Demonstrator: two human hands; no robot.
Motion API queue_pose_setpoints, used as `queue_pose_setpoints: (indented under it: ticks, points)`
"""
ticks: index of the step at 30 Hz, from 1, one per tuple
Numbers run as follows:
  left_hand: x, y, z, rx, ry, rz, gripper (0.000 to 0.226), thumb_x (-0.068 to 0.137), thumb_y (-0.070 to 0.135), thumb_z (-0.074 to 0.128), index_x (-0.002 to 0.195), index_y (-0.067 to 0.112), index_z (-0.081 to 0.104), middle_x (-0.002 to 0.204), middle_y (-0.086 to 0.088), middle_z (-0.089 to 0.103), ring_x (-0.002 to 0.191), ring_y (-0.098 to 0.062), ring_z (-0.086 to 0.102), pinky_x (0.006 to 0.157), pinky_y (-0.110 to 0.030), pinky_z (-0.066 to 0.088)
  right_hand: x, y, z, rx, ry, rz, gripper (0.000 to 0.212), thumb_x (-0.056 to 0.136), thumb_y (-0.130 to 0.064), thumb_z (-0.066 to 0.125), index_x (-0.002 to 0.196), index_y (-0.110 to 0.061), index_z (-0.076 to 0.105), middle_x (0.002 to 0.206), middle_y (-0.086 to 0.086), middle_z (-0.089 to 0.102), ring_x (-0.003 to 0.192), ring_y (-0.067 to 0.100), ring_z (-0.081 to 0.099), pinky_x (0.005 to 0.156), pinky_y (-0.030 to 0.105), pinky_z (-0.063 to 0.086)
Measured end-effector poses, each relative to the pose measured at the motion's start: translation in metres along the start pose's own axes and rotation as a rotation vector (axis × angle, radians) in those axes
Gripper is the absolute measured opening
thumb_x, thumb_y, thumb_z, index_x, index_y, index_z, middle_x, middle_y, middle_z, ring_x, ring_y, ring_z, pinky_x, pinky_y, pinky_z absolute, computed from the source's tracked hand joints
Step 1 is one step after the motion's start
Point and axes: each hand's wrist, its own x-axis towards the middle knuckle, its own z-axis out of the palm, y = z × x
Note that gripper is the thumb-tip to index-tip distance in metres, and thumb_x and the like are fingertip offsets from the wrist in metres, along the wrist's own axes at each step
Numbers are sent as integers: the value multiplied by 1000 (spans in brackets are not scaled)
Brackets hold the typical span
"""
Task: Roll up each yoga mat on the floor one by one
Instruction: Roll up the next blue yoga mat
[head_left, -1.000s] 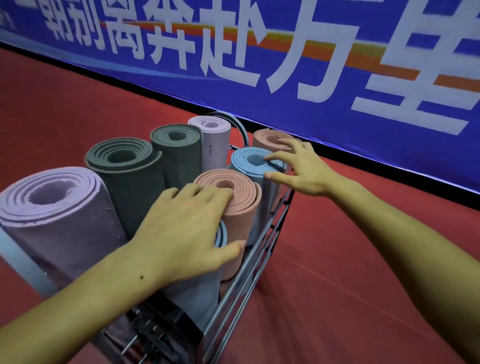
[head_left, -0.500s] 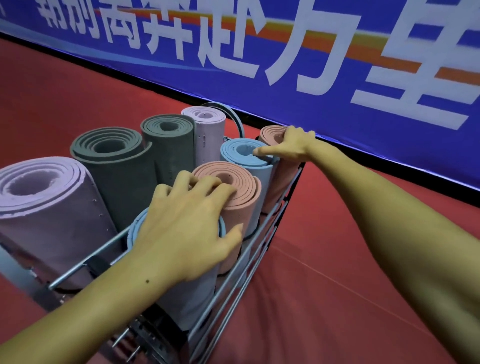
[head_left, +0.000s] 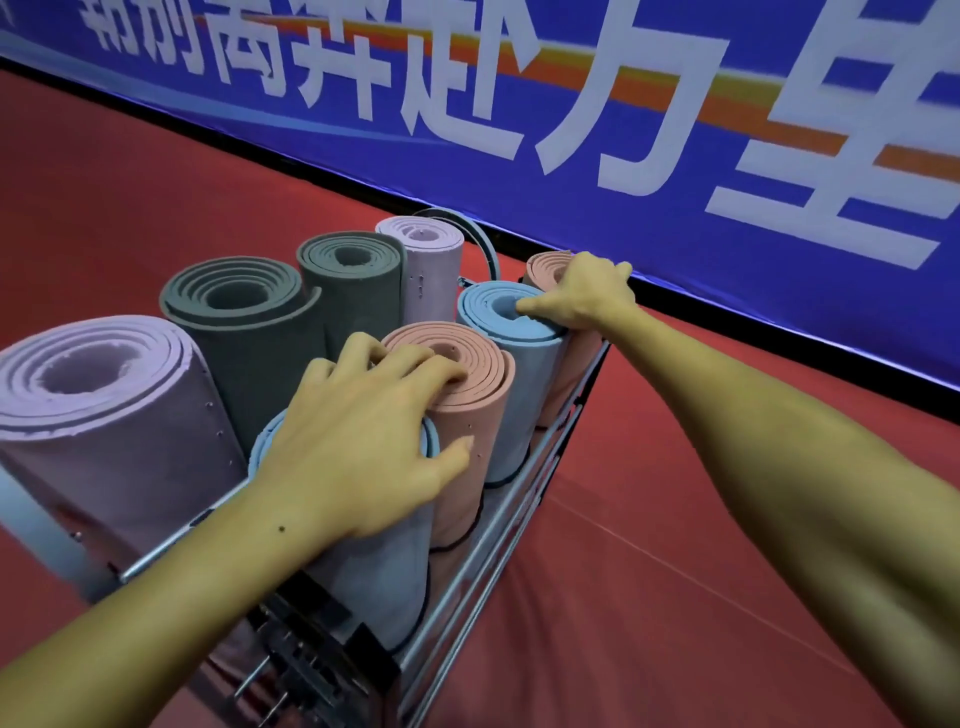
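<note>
Several rolled yoga mats stand upright in a metal wire cart (head_left: 496, 540). My left hand (head_left: 363, 441) rests flat on the top of the near blue mat (head_left: 374, 571), with its fingertips on the near pink mat (head_left: 470, 400) and its thumb against that mat's side. My right hand (head_left: 584, 293) reaches to the far end of the cart. Its fingers curl over the top of the far pink mat (head_left: 545, 265), and its thumb tip touches the top of the far blue mat (head_left: 519, 395). No unrolled mat is in view.
Also in the cart are a large lilac mat (head_left: 104, 415), two dark green mats (head_left: 234, 301) (head_left: 353, 270) and a far lilac mat (head_left: 423, 249). Red floor covering (head_left: 649, 597) surrounds the cart. A blue banner (head_left: 571, 130) with white characters runs along the back.
My right hand has moved from above the far blue mat to the far pink mat and has curled its fingers over it. My left hand has stayed on the near mats.
</note>
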Motion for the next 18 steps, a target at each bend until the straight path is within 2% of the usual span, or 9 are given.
queue_pose_setpoints:
  ticks: [2,6,9,10,11,12,14,16,18]
  points:
    - [0,-4,0,-16,-14,8,70,82,77,34,144,45,46,141,29,48,118,-16,39,94,-40,40,0,2,-5,-70,-41,-20,74,69,-79,75,63,-13,43,65,2,51,77,28,52,110,54,31]
    - [0,-5,3,-6,-39,31,74,84,79,32,148,45,41,145,28,43,124,-17,37,97,-41,39,13,9,2,-150,-130,-48,71,79,-82,59,78,-12,56,94,7,62,111,36,57,110,54,25]
    - [-2,-4,3,10,-50,58,77,84,81,30,151,44,40,150,24,41,130,-19,35,99,-42,38,6,2,6,-192,-221,-11,109,60,-107,37,105,-11,62,124,18,64,124,42,52,108,56,27]
    - [-3,-2,2,10,-58,62,77,86,81,28,152,44,41,151,24,41,131,-19,35,101,-42,38,-1,-2,4,-142,-177,-14,117,53,-109,36,113,-12,60,131,20,61,125,44,51,109,58,31]
    - [-3,-2,4,-16,-61,51,75,88,80,26,151,43,44,151,23,42,133,-18,35,102,-43,38,-16,-11,-4,-55,-93,-36,116,57,-105,41,124,-13,58,135,19,58,127,45,50,109,60,36]
    - [-2,-1,4,-78,-53,27,69,91,76,26,147,43,50,150,23,46,133,-18,37,104,-45,40,-31,-19,-10,44,20,-91,103,68,-94,48,132,-15,57,136,17,58,127,42,51,108,58,40]
    - [2,-3,3,-346,13,-55,48,98,62,34,127,40,65,132,16,64,122,-20,52,99,-46,47,-74,-39,-22,247,221,-292,65,83,-66,58,126,-19,65,125,6,66,118,29,59,104,49,46]
    - [8,-16,-2,-582,126,-132,30,103,41,45,113,33,72,111,8,74,108,-22,65,92,-43,52,-131,-64,-29,405,100,-398,44,87,-58,67,112,-22,71,109,-7,72,105,14,65,95,38,51]
    - [6,-37,-11,-549,152,-128,27,102,26,53,118,33,73,115,11,75,111,-17,67,95,-39,52,-180,-83,-31,384,-194,-364,56,80,-75,69,104,-25,67,101,-12,67,99,12,62,82,35,51]
